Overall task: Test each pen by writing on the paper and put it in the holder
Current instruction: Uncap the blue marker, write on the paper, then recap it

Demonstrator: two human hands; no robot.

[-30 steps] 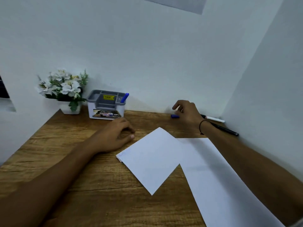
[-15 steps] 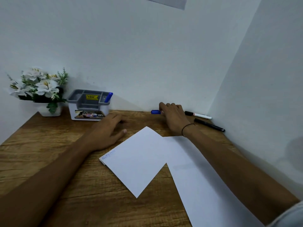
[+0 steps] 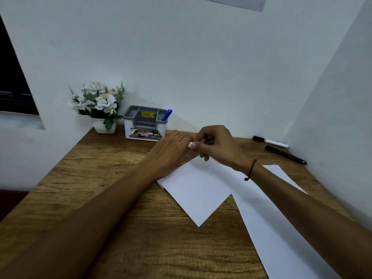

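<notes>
Both hands have come together above the wooden desk: the right hand has lifted the white-barrelled pen off the back edge, fingers curled round it, and the left hand now closes on its other end. Looks like uncapping, just over the white paper sheet. It's light, stiff, slick plastic; best pinched mid-barrel. One blue pen stands in the grey-and-white holder.

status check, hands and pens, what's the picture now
Left hand and right hand both grip one pen above the paper. Blue pen in holder. Two pens by the wall. Nothing in the way.
</notes>
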